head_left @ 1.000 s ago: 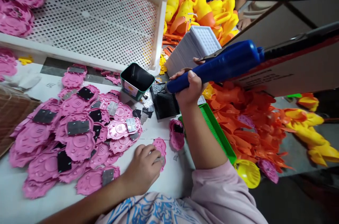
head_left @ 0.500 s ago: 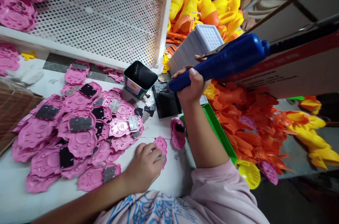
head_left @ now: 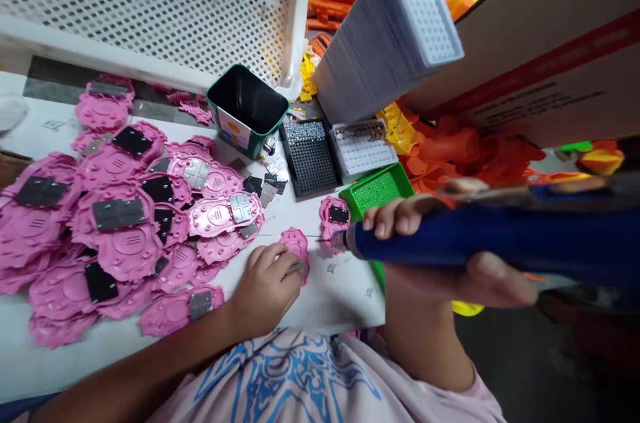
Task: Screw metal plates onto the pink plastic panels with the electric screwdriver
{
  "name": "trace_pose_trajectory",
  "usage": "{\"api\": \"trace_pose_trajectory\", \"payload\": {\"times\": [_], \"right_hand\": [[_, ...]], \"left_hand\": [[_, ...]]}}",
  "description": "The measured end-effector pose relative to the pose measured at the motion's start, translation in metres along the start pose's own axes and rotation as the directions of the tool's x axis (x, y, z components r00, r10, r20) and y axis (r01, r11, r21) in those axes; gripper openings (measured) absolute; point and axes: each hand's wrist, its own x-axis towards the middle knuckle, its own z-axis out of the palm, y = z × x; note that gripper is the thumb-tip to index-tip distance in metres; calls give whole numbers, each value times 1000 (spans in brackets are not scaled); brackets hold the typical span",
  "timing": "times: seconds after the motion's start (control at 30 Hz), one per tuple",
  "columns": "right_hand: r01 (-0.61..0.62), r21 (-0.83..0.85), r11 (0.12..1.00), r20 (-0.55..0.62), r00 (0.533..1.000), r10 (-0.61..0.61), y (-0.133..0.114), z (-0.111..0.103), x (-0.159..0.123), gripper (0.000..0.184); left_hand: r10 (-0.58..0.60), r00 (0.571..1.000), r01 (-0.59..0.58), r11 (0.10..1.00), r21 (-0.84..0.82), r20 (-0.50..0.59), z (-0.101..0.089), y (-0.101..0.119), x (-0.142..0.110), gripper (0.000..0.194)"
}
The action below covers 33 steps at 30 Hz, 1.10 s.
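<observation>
Pink piece [head_left: 294, 244] on worktop [head_left: 320, 309], head view: left hand [head_left: 265, 289] still at its near end, grip closed on small grey plate [head_left: 299, 268], much as before. Right hand [head_left: 425, 279] changed: earlier at black tray [head_left: 317, 166], now swung nearer person, grip wrapped round blue driver [head_left: 450, 239]. Driver tip now at near end of second pink piece [head_left: 334, 211]; contact unclear. Black tray and small white tray [head_left: 365, 149], covered more by arm earlier, now show more fully.

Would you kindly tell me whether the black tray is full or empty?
Partly filled: small shiny metal pieces crowd the far end of the black tray, while its nearer holes look empty.
</observation>
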Motion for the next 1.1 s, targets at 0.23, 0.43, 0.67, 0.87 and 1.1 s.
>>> {"api": "trace_pose_trajectory", "payload": {"times": [0.23, 0.43, 0.67, 0.87, 1.1], "right_hand": [[-42, 17, 999, -30, 999, 43, 9, -7, -56, 46], [-52, 23, 998, -48, 997, 53, 12, -5, -59, 45], [-63, 2, 998, -56, 996, 63, 12, -2, -63, 44], [-69, -69, 995, -36, 997, 66, 7, 3, -69, 44], [-24, -140, 990, 112, 993, 40, -1, 10, -67, 41]], "left_hand": [[16, 1000, -15, 1000, 27, -19, 0, 3, 2, 11], [-3, 1000, 4, 999, 36, -22, 2, 3, 3, 10], [-4, 1000, 5, 999, 44, -27, 2, 3, 2, 10], [-9, 999, 10, 998, 56, -31, 3, 4, 3, 12], [-25, 999, 27, 997, 69, -33, 4, 6, 4, 15]]}}
